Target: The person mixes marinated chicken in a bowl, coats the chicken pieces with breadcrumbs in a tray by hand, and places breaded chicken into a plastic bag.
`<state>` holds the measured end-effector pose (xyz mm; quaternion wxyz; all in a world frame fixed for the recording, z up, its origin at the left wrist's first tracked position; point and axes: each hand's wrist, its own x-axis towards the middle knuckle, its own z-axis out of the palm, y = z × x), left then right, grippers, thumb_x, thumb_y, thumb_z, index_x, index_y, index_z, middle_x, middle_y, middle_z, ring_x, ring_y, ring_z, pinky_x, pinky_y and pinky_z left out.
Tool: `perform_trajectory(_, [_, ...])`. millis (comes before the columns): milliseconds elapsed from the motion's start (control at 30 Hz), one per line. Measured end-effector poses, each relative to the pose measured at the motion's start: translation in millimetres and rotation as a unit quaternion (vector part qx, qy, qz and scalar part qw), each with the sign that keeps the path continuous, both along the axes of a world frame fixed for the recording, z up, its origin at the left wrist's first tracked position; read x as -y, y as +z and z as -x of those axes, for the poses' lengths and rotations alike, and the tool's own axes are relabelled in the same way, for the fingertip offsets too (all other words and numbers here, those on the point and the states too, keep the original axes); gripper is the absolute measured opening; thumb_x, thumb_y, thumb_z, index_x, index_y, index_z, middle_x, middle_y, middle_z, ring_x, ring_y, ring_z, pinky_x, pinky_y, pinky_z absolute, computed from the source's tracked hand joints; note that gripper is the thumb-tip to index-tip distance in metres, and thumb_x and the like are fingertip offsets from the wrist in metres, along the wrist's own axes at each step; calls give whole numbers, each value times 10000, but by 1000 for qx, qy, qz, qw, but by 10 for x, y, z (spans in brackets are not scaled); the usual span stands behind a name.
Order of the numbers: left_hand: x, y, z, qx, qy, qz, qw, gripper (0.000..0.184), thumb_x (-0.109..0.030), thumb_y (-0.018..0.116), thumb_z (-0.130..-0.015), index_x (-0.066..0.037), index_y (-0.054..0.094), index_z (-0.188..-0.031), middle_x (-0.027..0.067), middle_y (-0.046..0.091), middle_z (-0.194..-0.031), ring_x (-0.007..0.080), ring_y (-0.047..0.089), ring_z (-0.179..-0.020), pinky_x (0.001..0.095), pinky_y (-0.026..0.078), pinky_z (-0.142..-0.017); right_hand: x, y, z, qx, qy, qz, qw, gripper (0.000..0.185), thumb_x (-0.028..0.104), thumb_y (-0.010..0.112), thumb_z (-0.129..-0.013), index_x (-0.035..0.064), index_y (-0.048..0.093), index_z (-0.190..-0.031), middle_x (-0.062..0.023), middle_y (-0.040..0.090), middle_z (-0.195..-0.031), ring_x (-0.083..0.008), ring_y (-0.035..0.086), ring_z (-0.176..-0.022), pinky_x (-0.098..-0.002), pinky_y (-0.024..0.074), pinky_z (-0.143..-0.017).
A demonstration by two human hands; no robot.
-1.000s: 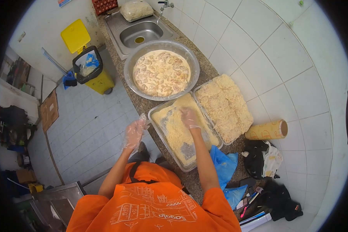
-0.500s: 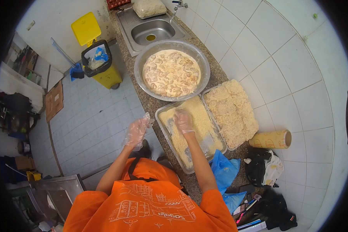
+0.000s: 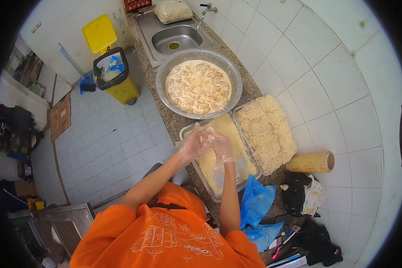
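My left hand and my right hand, in clear plastic gloves, meet above a clear tray of breadcrumbs. Between their fingers shows a small crumb-covered piece of meat, partly hidden by the gloves. Both hands are closed about it. Just beyond the hands stands a large metal bowl with pieces of raw meat in a creamy batter. To the right of the crumbs, a second tray is heaped with breaded pieces.
A steel sink with a tap lies beyond the bowl, a filled bag beside it. Film roll, blue plastic bags and a black bag lie at right. A yellow bin stands on the floor.
My left hand has moved right, from beside the counter to over the crumb tray. My right hand has lifted from the crumbs and come back slightly, meeting it around the coated piece.
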<state>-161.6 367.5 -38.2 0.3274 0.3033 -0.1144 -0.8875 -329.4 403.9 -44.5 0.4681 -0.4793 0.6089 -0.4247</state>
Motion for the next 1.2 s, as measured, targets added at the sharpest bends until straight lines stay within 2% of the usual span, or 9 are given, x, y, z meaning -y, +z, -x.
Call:
perform_trajectory(233, [211, -659, 281, 7, 15, -179, 984, 444, -555, 485, -1119, -178, 605, -917, -29, 557, -706, 125, 549, -582, 301, 471, -535, -371, 850, 107, -189, -154, 149, 958, 359, -53, 578, -873, -28, 738, -1193, -172, 768, -1115, -291, 760, -1031, -406, 577, -924])
perform_trajectory(433, [208, -127, -684, 71, 1, -189, 979, 502, -555, 543, -1080, -236, 468, -700, -41, 438, -580, 143, 320, -392, 299, 251, -380, -1006, -688, 468, -588, -279, 140, 746, 158, 107, 657, -943, -9, 739, -1012, -144, 755, -980, -318, 697, -922, -414, 533, -892])
perform_trajectory(500, [472, -495, -1397, -7, 30, -182, 983, 543, -558, 544, -1074, -247, 417, -648, -43, 417, -571, 145, 290, -383, 308, 248, -378, -1092, -312, 222, -466, -238, 60, 850, 268, 200, 633, -1002, -1, 738, -1145, -150, 753, -998, -328, 677, -954, -430, 508, -942])
perform_trajectory(700, [2806, -977, -3728, 52, 448, -185, 873, 571, -755, 439, -1023, -216, 530, -860, 2, 443, -674, 182, 406, -598, 356, 352, -558, -1499, -1178, 258, -358, -366, -125, 850, 365, 183, 601, -1012, -3, 683, -1315, -118, 716, -906, -190, 642, -694, -320, 500, -557])
perform_trajectory(800, [4375, -783, -4761, -81, 530, -47, 843, 765, -740, 438, -1035, -72, 554, -1392, 49, 626, -1223, 228, 609, -1003, 390, 525, -901, -1535, -1400, 501, -82, -471, -83, 874, 336, 192, 608, -1005, -22, 689, -1251, -121, 725, -888, -228, 651, -683, -348, 522, -585])
perform_trajectory(833, [4835, -1287, -5278, -66, 474, 74, 875, 884, -740, 511, -1013, -28, 427, -1531, 141, 617, -1350, 327, 599, -1171, 446, 531, -1038, -1024, -532, -96, -515, -296, -151, 790, 275, 162, 616, -1006, -23, 698, -1192, -136, 744, -934, -285, 686, -757, -376, 554, -675])
perform_trajectory(900, [5377, -1149, -5303, -65, 484, 8, 873, 868, -700, 555, -1005, -45, 415, -1557, 154, 579, -1430, 359, 547, -1274, 496, 478, -1083, -763, -413, -359, -719, -268, 15, 641, 248, 125, 612, -993, -19, 714, -1167, -158, 762, -1025, -324, 705, -876, -396, 560, -785])
perform_trajectory(1100, [5660, -1365, -4958, 179, 511, -7, 840, 768, -658, 533, -1042, -128, 432, -1588, 171, 504, -1558, 347, 487, -1425, 490, 449, -1144, 433, 366, -706, -453, -398, -130, 787, 228, 139, 745, -946, 29, 780, -1143, -153, 788, -1000, -267, 751, -914, -377, 579, -842])
perform_trajectory(1200, [4578, -1782, -4575, 426, 464, 45, 775, 341, -383, 620, -1068, -62, 738, -1074, 47, 649, -899, 206, 632, -843, 373, 502, -783, 983, 579, -762, -459, -369, -93, 802, 254, 170, 773, -930, 41, 784, -1150, -169, 789, -1044, -283, 762, -976, -384, 580, -885])
